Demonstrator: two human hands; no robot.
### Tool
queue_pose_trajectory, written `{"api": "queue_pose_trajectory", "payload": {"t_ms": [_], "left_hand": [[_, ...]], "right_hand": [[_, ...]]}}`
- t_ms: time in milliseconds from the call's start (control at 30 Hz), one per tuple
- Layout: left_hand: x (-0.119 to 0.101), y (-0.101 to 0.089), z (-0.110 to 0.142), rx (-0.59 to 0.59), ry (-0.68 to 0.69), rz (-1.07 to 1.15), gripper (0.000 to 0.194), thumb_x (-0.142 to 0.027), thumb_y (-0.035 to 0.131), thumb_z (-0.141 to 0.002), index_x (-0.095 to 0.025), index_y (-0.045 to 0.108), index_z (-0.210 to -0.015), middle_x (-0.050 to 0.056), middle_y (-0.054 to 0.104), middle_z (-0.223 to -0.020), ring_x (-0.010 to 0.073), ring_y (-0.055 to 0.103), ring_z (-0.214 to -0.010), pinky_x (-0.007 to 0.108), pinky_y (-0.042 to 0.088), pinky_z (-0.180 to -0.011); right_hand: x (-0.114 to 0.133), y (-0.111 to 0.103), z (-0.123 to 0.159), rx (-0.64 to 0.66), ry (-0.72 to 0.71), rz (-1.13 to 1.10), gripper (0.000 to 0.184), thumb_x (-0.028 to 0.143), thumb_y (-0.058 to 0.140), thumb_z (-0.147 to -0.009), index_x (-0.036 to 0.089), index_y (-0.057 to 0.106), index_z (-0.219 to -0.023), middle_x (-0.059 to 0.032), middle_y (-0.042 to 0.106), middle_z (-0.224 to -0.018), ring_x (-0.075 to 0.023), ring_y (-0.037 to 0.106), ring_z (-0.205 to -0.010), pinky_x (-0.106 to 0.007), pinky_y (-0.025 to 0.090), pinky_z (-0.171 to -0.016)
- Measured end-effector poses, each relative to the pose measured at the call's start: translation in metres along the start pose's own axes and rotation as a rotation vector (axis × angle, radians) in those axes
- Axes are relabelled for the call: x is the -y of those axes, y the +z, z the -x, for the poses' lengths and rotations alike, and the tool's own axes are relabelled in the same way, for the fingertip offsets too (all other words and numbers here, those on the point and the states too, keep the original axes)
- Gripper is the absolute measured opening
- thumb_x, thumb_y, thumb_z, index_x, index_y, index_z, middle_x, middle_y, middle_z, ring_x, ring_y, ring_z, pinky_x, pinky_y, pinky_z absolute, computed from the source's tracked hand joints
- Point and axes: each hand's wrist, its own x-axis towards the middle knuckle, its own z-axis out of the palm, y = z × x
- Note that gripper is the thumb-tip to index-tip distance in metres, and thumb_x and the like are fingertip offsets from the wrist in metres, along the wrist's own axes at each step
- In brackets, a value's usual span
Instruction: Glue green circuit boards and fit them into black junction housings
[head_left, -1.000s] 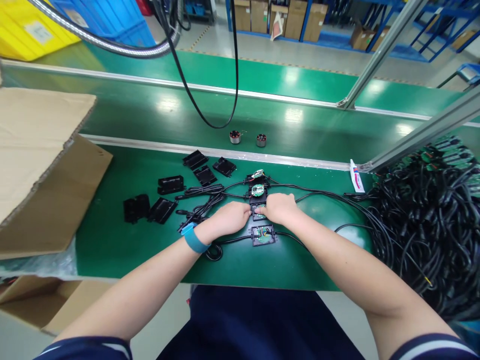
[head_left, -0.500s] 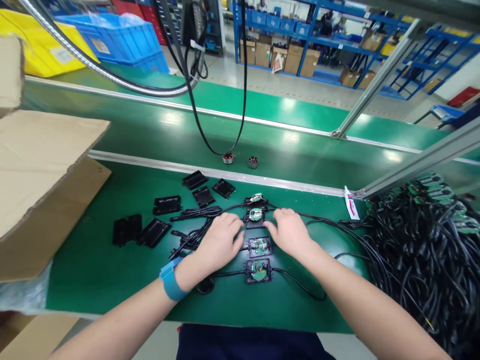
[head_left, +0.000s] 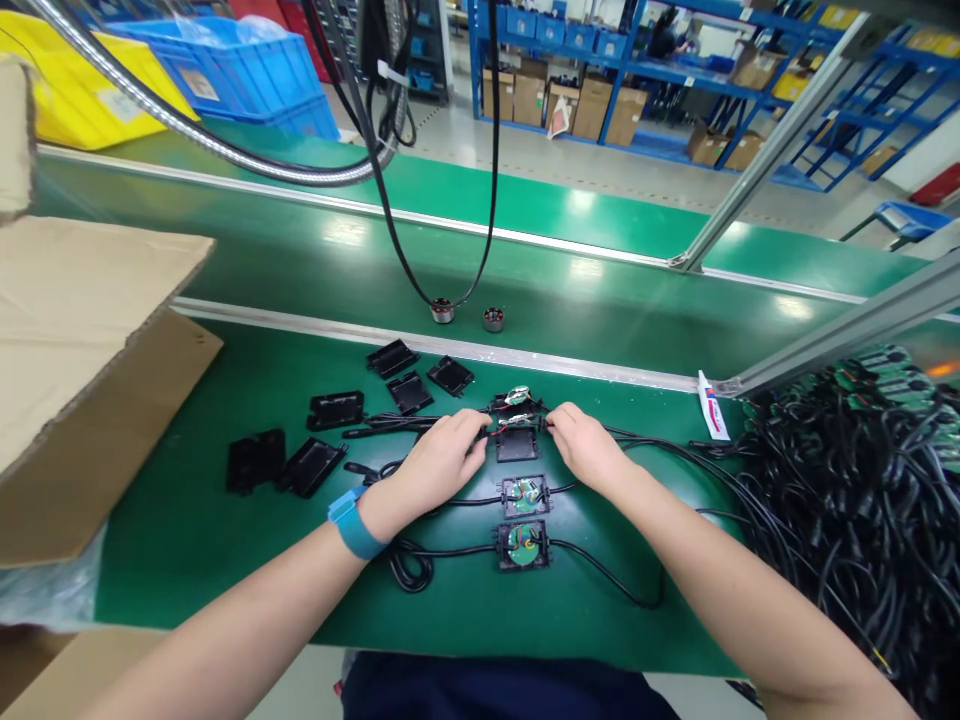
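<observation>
My left hand [head_left: 448,455], with a blue wrist strap [head_left: 356,522], pinches a black cable at the left of an open black plastic case [head_left: 517,446]. My right hand [head_left: 583,445] closes thumb and fingers on the cable end [head_left: 545,424] at the right. Between them a small green circuit board [head_left: 514,421] with thin wires stands tilted at the back of that case. Behind it is another case with a board [head_left: 517,397]. Nearer me, two cases hold boards lying flat, one in the middle [head_left: 525,494] and one in front [head_left: 523,545].
Several loose black case halves [head_left: 335,410] lie to the left, beside a cardboard box [head_left: 97,350]. A large heap of black cables [head_left: 847,520] fills the right side. A white tube [head_left: 713,406] lies near the metal rail. Two small metal-ringed parts [head_left: 493,319] sit beyond it.
The board between my hands has gone from lying over its case to standing tilted at the back, baring the case's inside. My right hand has closed on the cable end.
</observation>
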Motion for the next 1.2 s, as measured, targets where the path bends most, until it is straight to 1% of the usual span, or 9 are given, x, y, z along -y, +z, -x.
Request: {"api": "queue_pose_trajectory", "payload": {"t_ms": [100,167,267,367,467,600,833,1100,1200], "left_hand": [[-0.002,-0.003,-0.001,-0.052,-0.062,0.106,0.021,-0.024,0.045,-0.096,-0.019,0.054,-0.115,0.008,0.069,-0.101,0.0191,0.065,-0.086,0.033,0.051,-0.081],[-0.004,-0.005,-0.006,-0.066,-0.093,0.153,0.017,-0.028,0.047,-0.096,-0.02,0.056,-0.108,0.006,0.07,-0.096,0.0182,0.066,-0.085,0.03,0.05,-0.078],[-0.009,-0.005,-0.016,-0.072,-0.112,0.133,0.014,-0.031,0.047,-0.097,-0.02,0.057,-0.099,0.004,0.068,-0.088,0.0171,0.065,-0.08,0.028,0.048,-0.073],[-0.013,-0.002,-0.024,-0.065,-0.124,0.106,0.017,-0.031,0.043,-0.1,-0.021,0.057,-0.098,0.003,0.067,-0.087,0.0167,0.063,-0.079,0.028,0.046,-0.073],[-0.017,0.0,-0.025,-0.018,-0.128,0.084,0.02,-0.033,0.039,-0.101,-0.021,0.056,-0.099,0.003,0.067,-0.089,0.017,0.063,-0.081,0.029,0.045,-0.075],[-0.022,0.001,-0.024,0.042,-0.143,0.0,0.02,-0.038,0.046,-0.099,-0.021,0.057,-0.095,0.003,0.067,-0.088,0.0176,0.062,-0.078,0.029,0.043,-0.071],[-0.031,0.003,-0.028,0.119,-0.193,-0.095,0.016,-0.031,0.05,-0.097,-0.02,0.056,-0.087,0.003,0.067,-0.085,0.0178,0.06,-0.075,0.029,0.04,-0.066],[-0.032,0.008,-0.033,0.19,-0.214,-0.169,0.018,-0.036,0.054,-0.095,-0.02,0.058,-0.086,0.005,0.068,-0.086,0.0204,0.063,-0.077,0.03,0.039,-0.064],[-0.034,0.009,-0.036,0.233,-0.256,-0.193,0.022,-0.039,0.054,-0.095,-0.02,0.059,-0.084,0.006,0.069,-0.085,0.0221,0.065,-0.078,0.031,0.039,-0.064]], "right_hand": [[0.003,-0.002,0.015,-0.022,-0.057,-0.121,0.023,0.018,0.039,-0.102,0.013,0.061,-0.109,-0.0124,0.062,-0.106,-0.0202,0.059,-0.095,-0.031,0.048,-0.087],[0.006,-0.002,0.023,-0.026,-0.087,-0.191,0.02,0.018,0.042,-0.101,0.014,0.061,-0.106,-0.0106,0.062,-0.102,-0.0199,0.059,-0.095,-0.031,0.048,-0.087],[0.012,-0.003,0.029,-0.009,-0.075,-0.223,0.015,0.019,0.047,-0.099,0.016,0.062,-0.103,-0.0088,0.063,-0.099,-0.0193,0.06,-0.093,-0.03,0.048,-0.086],[0.019,-0.007,0.032,0.029,-0.036,-0.2,0.016,0.018,0.047,-0.1,0.016,0.063,-0.102,-0.0087,0.064,-0.099,-0.019,0.061,-0.094,-0.03,0.048,-0.086],[0.024,-0.011,0.033,0.072,-0.001,-0.153,0.018,0.02,0.046,-0.1,0.016,0.064,-0.103,-0.0089,0.066,-0.099,-0.0188,0.062,-0.092,-0.029,0.047,-0.084],[0.024,-0.013,0.034,0.082,0.032,-0.116,0.019,0.02,0.047,-0.099,0.016,0.065,-0.104,-0.0087,0.067,-0.101,-0.0189,0.063,-0.094,-0.029,0.046,-0.084],[0.022,-0.012,0.028,0.127,0.06,-0.107,0.019,0.02,0.049,-0.099,0.016,0.067,-0.102,-0.0078,0.067,-0.102,-0.0187,0.063,-0.096,-0.028,0.045,-0.085],[0.02,-0.012,0.023,0.17,0.075,-0.075,0.02,0.021,0.048,-0.099,0.016,0.067,-0.103,-0.008,0.068,-0.102,-0.0194,0.063,-0.095,-0.028,0.044,-0.082],[0.019,-0.012,0.02,0.193,0.079,-0.07,0.02,0.02,0.049,-0.098,0.016,0.068,-0.102,-0.0081,0.068,-0.101,-0.0193,0.063,-0.094,-0.028,0.044,-0.082]]}}
